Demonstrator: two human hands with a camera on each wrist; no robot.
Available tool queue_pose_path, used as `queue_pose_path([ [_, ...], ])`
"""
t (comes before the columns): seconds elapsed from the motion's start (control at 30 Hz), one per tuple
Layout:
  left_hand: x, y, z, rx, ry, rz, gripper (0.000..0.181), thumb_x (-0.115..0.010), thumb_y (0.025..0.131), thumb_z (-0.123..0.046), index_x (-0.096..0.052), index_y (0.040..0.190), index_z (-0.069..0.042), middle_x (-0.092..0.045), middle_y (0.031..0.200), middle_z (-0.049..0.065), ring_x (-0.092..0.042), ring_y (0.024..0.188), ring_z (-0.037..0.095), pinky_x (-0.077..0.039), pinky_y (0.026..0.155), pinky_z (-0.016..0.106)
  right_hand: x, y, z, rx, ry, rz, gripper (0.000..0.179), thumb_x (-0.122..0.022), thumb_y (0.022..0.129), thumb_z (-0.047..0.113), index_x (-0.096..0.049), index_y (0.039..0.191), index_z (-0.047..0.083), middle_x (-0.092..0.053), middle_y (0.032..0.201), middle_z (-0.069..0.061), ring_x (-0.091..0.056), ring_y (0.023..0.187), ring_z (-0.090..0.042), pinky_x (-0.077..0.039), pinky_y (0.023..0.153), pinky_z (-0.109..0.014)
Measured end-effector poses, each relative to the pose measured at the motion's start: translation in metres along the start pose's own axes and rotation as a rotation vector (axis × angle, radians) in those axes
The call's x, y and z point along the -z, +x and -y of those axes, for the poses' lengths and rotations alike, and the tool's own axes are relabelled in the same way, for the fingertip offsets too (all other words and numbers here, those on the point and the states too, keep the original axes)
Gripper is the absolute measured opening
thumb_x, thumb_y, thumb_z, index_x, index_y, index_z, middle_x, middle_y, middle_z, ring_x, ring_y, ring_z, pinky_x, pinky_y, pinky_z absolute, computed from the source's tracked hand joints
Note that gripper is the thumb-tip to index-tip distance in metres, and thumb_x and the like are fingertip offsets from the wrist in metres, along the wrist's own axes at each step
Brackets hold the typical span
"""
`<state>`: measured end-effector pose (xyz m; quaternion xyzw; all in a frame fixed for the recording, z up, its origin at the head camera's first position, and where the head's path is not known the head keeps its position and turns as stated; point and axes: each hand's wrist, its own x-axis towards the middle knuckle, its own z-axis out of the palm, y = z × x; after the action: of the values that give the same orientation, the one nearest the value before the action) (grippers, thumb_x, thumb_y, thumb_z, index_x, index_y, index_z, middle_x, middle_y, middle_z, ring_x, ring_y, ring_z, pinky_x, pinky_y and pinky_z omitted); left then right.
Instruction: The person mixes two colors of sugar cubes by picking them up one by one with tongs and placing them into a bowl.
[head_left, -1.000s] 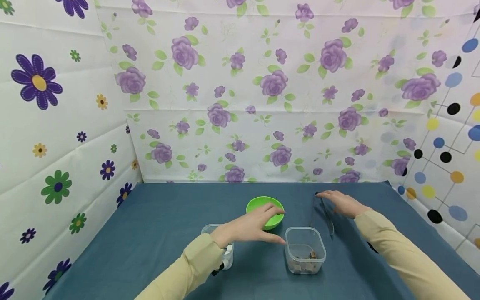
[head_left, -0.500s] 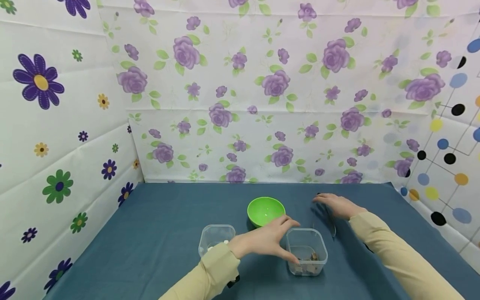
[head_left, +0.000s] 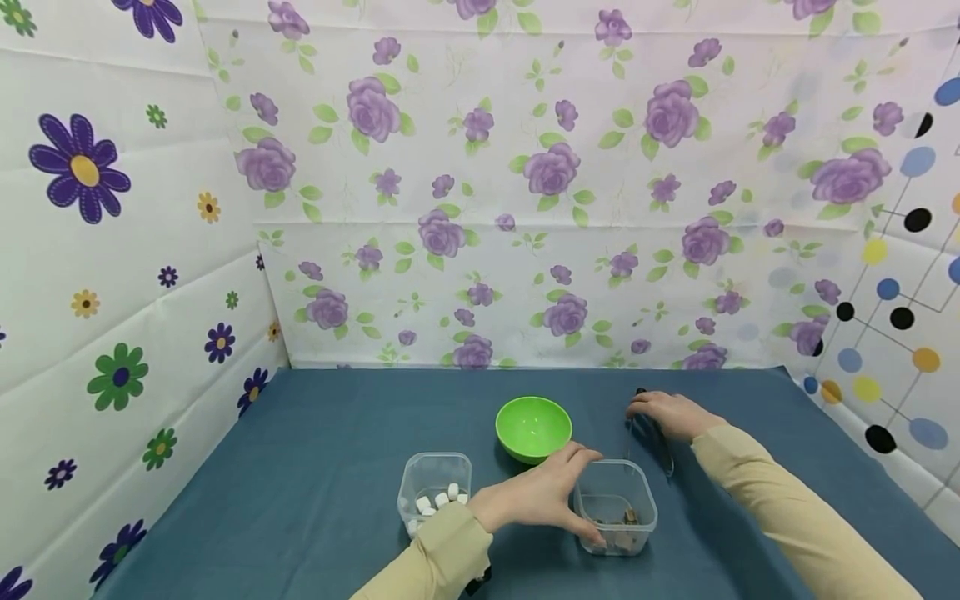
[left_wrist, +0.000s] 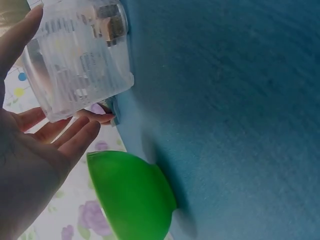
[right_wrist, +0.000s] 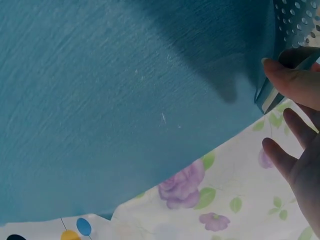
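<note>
No readable text, label, brand, number or sign can be made out in any view. No lettering can be read on the clear, square plastic container with brown pieces (head_left: 617, 483), the clear, square plastic container with white cubes (head_left: 435, 471), the round, bright green bowl (head_left: 531, 427) or the dark blue tablecloth (head_left: 337, 467).

Green bowl (head_left: 533, 429) upright on blue-covered table (head_left: 337, 450). Nearer: clear left container (head_left: 437, 468) holding white cubes (head_left: 442, 500), clear right container (head_left: 617, 477) holding brown pieces (head_left: 630, 517). Left-hand grip (head_left: 538, 495) spread at right container's left side, contact unclear. Right-hand grip (head_left: 672, 415) on dark, slender tool (head_left: 663, 451). Rose-patterned cloth (head_left: 480, 200) behind.
</note>
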<state>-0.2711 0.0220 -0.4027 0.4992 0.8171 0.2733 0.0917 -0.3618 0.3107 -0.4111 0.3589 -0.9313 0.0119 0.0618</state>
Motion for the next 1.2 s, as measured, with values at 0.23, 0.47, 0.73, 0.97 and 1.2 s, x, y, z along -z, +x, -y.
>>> queue_pose_path([
  [0.23, -0.004, 0.001, 0.005, 0.000, -0.034, -0.009, 0.081, -0.071, 0.078, -0.036, -0.025, 0.138, -0.007, -0.034, 0.126, 0.005, -0.039, 0.114, 0.014, -0.034, 0.092, 0.020, 0.000, -0.004, -0.010, 0.014, -0.033, 0.036, 0.047, -0.074, 0.065, -0.011, -0.062, 0.106, 0.007, -0.054, 0.110, -0.019, -0.049, 0.101, -0.039, -0.046, 0.071, -0.048],
  [0.47, -0.008, 0.001, 0.009, 0.004, -0.085, -0.036, 0.081, -0.072, 0.078, -0.033, -0.026, 0.138, -0.006, -0.034, 0.126, 0.006, -0.041, 0.113, 0.013, -0.036, 0.089, 0.019, 0.001, -0.008, -0.015, -0.038, 0.048, 0.089, 0.045, -0.080, 0.065, 0.003, -0.062, 0.105, 0.005, -0.057, 0.103, -0.014, -0.051, 0.097, -0.038, -0.045, 0.072, -0.050],
  [0.73, -0.011, 0.001, 0.011, 0.005, -0.125, -0.044, 0.080, -0.072, 0.078, -0.031, -0.025, 0.138, -0.010, -0.033, 0.127, 0.007, -0.040, 0.115, 0.016, -0.036, 0.090, 0.019, 0.003, -0.017, -0.016, -0.048, 0.097, 0.107, 0.042, -0.077, 0.070, 0.008, -0.060, 0.108, 0.004, -0.056, 0.098, -0.008, -0.054, 0.093, -0.032, -0.046, 0.073, -0.046],
  [0.97, -0.012, 0.000, 0.010, 0.019, -0.166, -0.041, 0.079, -0.072, 0.078, -0.030, -0.025, 0.138, -0.008, -0.032, 0.128, 0.008, -0.039, 0.116, 0.018, -0.037, 0.089, 0.020, 0.011, -0.026, -0.017, -0.056, 0.081, 0.097, 0.043, -0.076, 0.073, 0.014, -0.057, 0.111, 0.006, -0.053, 0.100, -0.006, -0.052, 0.091, -0.030, -0.046, 0.069, -0.043],
  [1.2, -0.013, 0.000, 0.009, 0.016, -0.178, -0.054, 0.078, -0.072, 0.079, -0.028, -0.025, 0.137, -0.009, -0.032, 0.127, 0.009, -0.041, 0.114, 0.018, -0.038, 0.088, 0.020, 0.019, -0.031, -0.016, -0.103, 0.126, 0.066, 0.035, -0.070, 0.080, 0.013, -0.053, 0.110, 0.006, -0.051, 0.096, -0.008, -0.055, 0.082, -0.025, -0.047, 0.062, -0.038],
])
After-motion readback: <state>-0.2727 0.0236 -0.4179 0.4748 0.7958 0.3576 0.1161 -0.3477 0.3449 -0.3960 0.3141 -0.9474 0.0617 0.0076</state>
